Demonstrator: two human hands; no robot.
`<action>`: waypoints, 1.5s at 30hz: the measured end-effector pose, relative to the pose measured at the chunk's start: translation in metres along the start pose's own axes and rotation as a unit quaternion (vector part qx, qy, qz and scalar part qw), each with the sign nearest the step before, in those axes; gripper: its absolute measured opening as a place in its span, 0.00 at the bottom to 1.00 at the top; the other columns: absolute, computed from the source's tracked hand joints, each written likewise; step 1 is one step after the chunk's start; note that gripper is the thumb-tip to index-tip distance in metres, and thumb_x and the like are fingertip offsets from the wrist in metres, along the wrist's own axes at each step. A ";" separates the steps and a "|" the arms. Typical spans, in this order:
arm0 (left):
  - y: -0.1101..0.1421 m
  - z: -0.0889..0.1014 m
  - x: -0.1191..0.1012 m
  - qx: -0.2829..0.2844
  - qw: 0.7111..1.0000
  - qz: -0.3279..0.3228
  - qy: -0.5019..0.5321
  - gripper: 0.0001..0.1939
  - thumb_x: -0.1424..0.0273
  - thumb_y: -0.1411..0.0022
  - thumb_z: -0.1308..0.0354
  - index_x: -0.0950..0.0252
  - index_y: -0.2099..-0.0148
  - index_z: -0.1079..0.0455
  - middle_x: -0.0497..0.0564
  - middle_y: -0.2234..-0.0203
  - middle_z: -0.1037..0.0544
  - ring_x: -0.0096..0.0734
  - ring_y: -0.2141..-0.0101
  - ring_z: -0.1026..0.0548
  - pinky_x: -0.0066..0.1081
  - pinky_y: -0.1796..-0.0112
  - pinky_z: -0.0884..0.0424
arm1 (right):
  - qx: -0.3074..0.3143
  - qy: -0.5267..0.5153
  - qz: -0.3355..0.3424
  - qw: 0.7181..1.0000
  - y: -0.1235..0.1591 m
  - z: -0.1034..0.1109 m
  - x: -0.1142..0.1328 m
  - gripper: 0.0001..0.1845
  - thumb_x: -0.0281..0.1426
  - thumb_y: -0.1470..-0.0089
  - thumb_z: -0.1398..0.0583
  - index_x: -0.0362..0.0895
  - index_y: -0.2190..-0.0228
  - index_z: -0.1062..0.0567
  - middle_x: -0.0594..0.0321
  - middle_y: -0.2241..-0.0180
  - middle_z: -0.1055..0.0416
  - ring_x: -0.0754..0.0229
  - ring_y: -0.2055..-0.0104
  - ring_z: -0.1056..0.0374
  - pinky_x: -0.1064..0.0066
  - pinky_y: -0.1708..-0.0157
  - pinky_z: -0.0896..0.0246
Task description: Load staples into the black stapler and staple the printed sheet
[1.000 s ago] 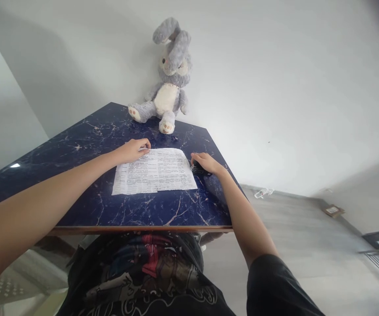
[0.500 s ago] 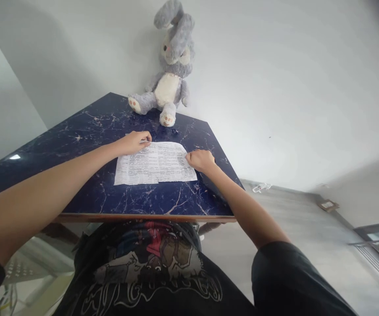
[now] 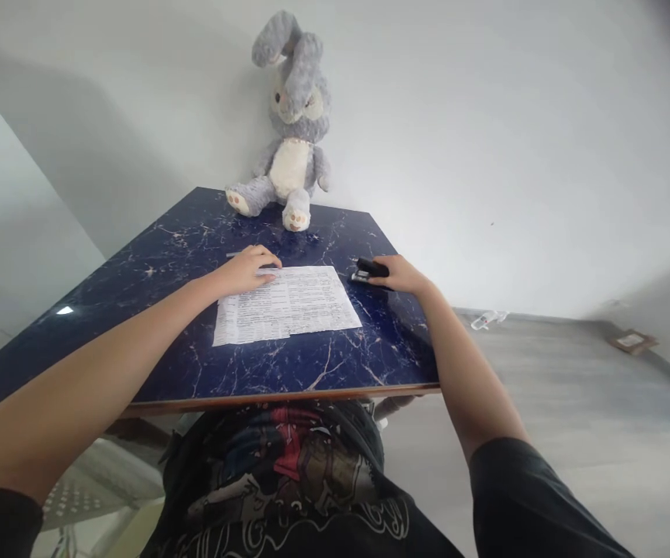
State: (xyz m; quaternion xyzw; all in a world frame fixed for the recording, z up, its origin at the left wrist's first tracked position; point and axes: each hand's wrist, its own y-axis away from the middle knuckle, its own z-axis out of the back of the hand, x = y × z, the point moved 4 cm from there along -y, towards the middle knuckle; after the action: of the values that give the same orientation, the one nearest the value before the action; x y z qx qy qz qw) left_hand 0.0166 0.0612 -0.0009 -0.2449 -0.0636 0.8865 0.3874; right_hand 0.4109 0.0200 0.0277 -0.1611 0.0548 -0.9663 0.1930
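Printed paper sheets (image 3: 288, 306) lie on the dark blue marbled table (image 3: 253, 372), their lower edge slightly uneven. My left hand (image 3: 249, 271) rests over the upper left part of the paper, with thumb and fingers apart and the fingertips touching it. To the right of the paper, my right hand (image 3: 398, 273) is closed around a black stapler (image 3: 371, 269) whose front end points left towards the sheet. The stapler is close to the tabletop and apart from the paper. My palm hides its rear end.
A grey and white plush rabbit (image 3: 292, 167) sits at the table's far end against the wall. On the floor to the right lie a small white item (image 3: 488, 319) and a brown box (image 3: 631, 341). A perforated pale chair (image 3: 96, 484) stands at lower left.
My right hand went to the paper's right edge with its fingers there, then moved right, off the paper, and now grips the stapler. My left hand has stayed on the paper. The view has shifted slightly.
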 end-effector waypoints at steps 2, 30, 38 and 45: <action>0.002 -0.006 -0.010 0.058 0.998 -0.020 0.021 0.17 0.55 0.33 0.39 0.53 0.46 0.20 0.56 0.42 0.25 0.52 0.41 0.30 0.48 0.40 0.38 | -0.097 0.005 -0.063 0.993 0.000 0.007 -0.005 0.16 0.44 0.44 0.34 0.44 0.66 0.25 0.58 0.71 0.27 0.55 0.69 0.35 0.63 0.66 0.44; -0.009 -0.041 -0.006 -0.040 0.846 0.125 0.517 0.35 0.40 0.28 0.53 0.67 0.52 0.22 0.60 0.55 0.16 0.42 0.51 0.20 0.43 0.41 0.32 | 0.174 -0.447 0.130 0.868 -0.009 -0.063 0.081 0.35 0.47 0.45 0.28 0.42 0.42 0.23 0.51 0.48 0.22 0.51 0.49 0.26 0.58 0.46 0.32; -0.007 -0.036 -0.012 -0.058 0.827 0.140 0.542 0.38 0.36 0.32 0.51 0.68 0.56 0.22 0.62 0.56 0.17 0.44 0.51 0.21 0.43 0.41 0.33 | 0.076 -0.216 0.206 0.951 -0.006 -0.062 0.128 0.23 0.34 0.44 0.31 0.44 0.47 0.21 0.57 0.55 0.19 0.52 0.57 0.23 0.61 0.53 0.28; 0.002 -0.026 -0.022 -0.051 0.735 0.191 0.648 0.38 0.37 0.30 0.53 0.68 0.53 0.23 0.64 0.50 0.18 0.47 0.49 0.20 0.43 0.43 0.30 | -0.210 -0.015 0.290 0.934 0.005 -0.047 0.136 0.32 0.15 0.41 0.46 0.46 0.39 0.27 0.54 0.41 0.23 0.49 0.37 0.28 0.53 0.39 0.30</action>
State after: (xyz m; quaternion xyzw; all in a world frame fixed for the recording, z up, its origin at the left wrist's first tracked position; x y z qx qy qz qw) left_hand 0.0408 0.0424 -0.0156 -0.7866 0.2060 0.5639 0.1445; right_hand 0.2781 -0.0362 0.0222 -0.1899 0.2974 -0.8324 0.4274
